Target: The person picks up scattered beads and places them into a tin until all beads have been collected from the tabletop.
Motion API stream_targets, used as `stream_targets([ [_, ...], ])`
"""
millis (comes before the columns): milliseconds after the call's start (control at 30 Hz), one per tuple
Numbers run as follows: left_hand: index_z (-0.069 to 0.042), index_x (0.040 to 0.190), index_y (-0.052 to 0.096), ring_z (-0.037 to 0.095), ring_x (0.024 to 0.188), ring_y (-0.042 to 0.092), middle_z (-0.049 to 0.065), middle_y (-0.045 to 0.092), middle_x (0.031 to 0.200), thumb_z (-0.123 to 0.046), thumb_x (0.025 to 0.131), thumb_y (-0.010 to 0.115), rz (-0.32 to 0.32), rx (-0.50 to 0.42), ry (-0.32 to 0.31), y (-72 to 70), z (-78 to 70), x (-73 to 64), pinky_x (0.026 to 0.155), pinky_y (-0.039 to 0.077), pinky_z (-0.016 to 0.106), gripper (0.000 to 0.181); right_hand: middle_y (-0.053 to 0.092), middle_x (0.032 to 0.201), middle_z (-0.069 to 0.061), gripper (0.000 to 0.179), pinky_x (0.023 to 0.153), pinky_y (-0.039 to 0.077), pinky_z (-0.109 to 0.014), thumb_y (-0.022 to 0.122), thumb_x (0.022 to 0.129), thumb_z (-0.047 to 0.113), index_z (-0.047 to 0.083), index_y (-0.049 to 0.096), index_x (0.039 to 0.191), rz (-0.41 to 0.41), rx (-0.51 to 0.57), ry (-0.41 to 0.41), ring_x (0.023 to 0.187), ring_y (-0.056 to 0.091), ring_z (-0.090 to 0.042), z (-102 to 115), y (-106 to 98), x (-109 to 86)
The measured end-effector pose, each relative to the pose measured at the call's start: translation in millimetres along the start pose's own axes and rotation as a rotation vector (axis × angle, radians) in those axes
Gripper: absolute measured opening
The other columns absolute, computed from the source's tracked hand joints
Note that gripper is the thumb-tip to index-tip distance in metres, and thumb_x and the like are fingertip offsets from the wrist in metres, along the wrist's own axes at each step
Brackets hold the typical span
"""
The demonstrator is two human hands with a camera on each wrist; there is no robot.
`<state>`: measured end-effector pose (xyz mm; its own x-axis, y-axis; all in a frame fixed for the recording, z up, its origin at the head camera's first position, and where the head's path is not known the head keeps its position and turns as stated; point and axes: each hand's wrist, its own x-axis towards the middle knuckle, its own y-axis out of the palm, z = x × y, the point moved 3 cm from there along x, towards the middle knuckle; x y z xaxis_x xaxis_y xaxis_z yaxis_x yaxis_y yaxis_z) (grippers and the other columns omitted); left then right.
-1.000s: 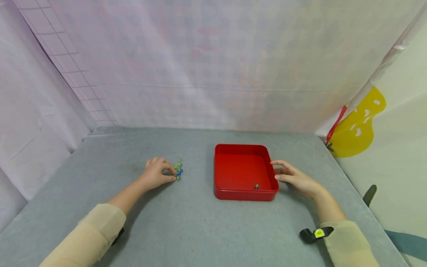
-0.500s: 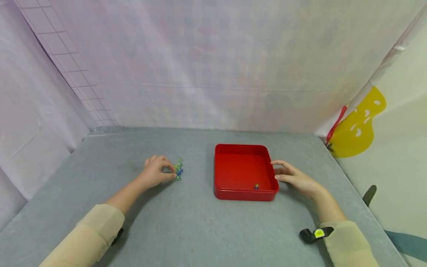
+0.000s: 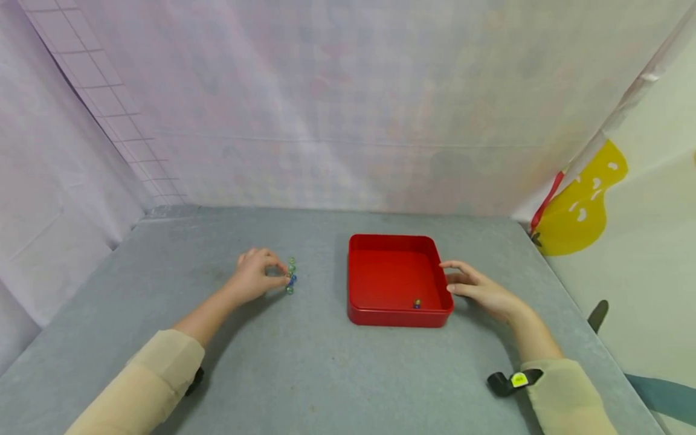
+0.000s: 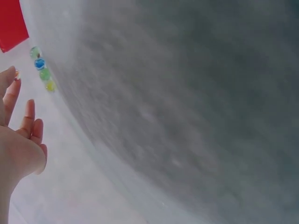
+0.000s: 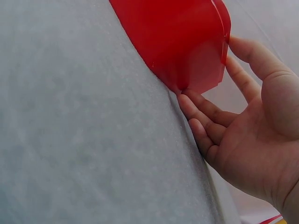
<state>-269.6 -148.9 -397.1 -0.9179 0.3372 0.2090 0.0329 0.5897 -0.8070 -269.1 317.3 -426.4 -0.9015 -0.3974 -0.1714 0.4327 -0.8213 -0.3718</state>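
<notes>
My left hand (image 3: 257,273) is over the table beside a short line of glass marbles (image 3: 290,290). In the left wrist view its thumb and index finger pinch a clear marble with orange in it (image 4: 17,74), while the other fingers stay loosely bent. Close by, a blue marble (image 4: 39,64), green ones and a yellow one (image 4: 50,86) lie in a row. My right hand (image 3: 484,293) rests against the right wall of a square red tray (image 3: 401,318), thumb and fingertips touching the outside. Two small marbles (image 3: 417,304) sit in the tray's near right part.
Grey cloth covers the table (image 3: 326,380). A pale curtain (image 3: 348,121) hangs behind it, and a white cloth with a yellow printed shape (image 3: 579,217) hangs on the right. Beige sleeves and a black wrist strap (image 3: 513,382) show on the arms.
My left hand's thumb has shifted slightly up and right, closing toward the index fingertip at the marbles. The right hand and the red tray have held still.
</notes>
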Motion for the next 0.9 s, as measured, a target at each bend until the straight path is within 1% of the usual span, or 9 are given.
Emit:
stream_targets([
  [167,-0.018,0.089,0.074,0.027,0.101,0.045,0.003,0.058,0.103,-0.024,0.081,0.078,-0.012,-0.016,0.024,1.2,-6.4,4.1,0.095,0.022,0.052,0.010,0.040,0.140,-0.025,0.057,0.101,0.027,-0.062,0.059,0.096,0.027,0.012,0.032,0.144,-0.005,-0.008,0.000,0.127,0.036,-0.041,0,0,-0.9],
  [233,-0.018,0.089,0.074,0.027,0.101,0.045,0.003,0.058,0.103,-0.024,0.082,0.078,-0.013,-0.020,0.040,2.7,-9.2,5.5,0.093,0.022,0.052,0.010,0.040,0.140,-0.025,0.057,0.101,0.027,-0.062,0.059,0.095,0.026,0.011,0.033,0.144,-0.008,-0.010,-0.002,0.127,0.036,-0.041,0,1,-1.0],
  [400,-0.017,0.090,0.075,0.028,0.103,0.045,0.003,0.057,0.103,-0.024,0.083,0.077,-0.016,-0.043,0.053,6.5,-16.1,8.3,0.095,0.021,0.054,0.010,0.041,0.140,-0.025,0.056,0.101,0.027,-0.062,0.059,0.096,0.026,0.011,0.033,0.143,-0.008,-0.008,-0.013,0.127,0.036,-0.040,0,1,-0.4],
  [667,-0.018,0.091,0.075,0.029,0.108,0.044,0.003,0.057,0.104,-0.023,0.083,0.077,-0.028,-0.094,0.042,10.8,-28.6,15.0,0.100,0.019,0.055,0.009,0.041,0.139,-0.025,0.056,0.101,0.027,-0.061,0.058,0.096,0.026,0.011,0.033,0.143,-0.004,-0.013,-0.015,0.126,0.037,-0.041,-1,0,0.6],
  [800,-0.018,0.092,0.075,0.029,0.110,0.044,0.004,0.058,0.107,-0.024,0.084,0.076,-0.028,-0.130,0.032,12.6,-34.5,18.7,0.102,0.017,0.055,0.011,0.041,0.139,-0.026,0.056,0.101,0.027,-0.061,0.058,0.096,0.026,0.010,0.033,0.144,0.001,-0.010,-0.015,0.126,0.037,-0.041,0,0,0.5],
  [900,-0.017,0.091,0.075,0.030,0.111,0.043,0.005,0.058,0.108,-0.023,0.084,0.076,-0.029,-0.154,0.036,14.7,-39.1,20.9,0.102,0.016,0.054,0.010,0.041,0.139,-0.026,0.056,0.101,0.027,-0.061,0.057,0.096,0.026,0.010,0.033,0.144,0.000,-0.009,-0.012,0.126,0.037,-0.041,0,0,0.3],
])
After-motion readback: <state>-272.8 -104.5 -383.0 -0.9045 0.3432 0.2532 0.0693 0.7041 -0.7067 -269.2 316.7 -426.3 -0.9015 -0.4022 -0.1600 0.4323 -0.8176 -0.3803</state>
